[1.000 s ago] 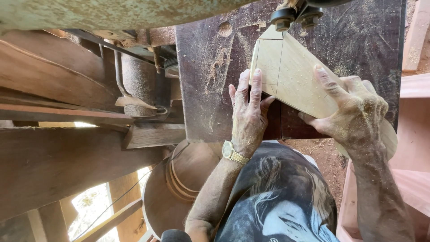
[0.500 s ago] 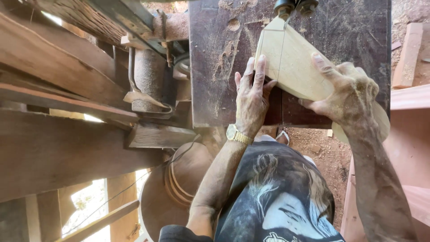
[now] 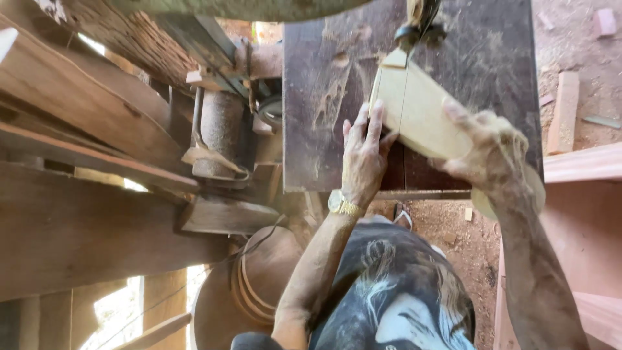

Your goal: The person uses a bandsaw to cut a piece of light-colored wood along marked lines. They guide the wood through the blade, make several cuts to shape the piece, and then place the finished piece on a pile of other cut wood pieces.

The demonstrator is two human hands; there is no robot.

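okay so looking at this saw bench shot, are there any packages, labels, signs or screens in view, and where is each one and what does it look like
No packages, signs or screens in view.
Printed picture: on the dark shirt at bottom centre, a pale blue-white graphic, shape unclear.
Wristwatch: gold-coloured band on the left hand's wrist; its face is not visible.
Pale wood piece: bare, only a thin dark line along it, held on the dark saw table by the left hand and the right hand.

pale wood piece point(image 3: 421, 116), dark dusty saw table point(image 3: 324, 97) — gold wristwatch point(image 3: 342, 205)
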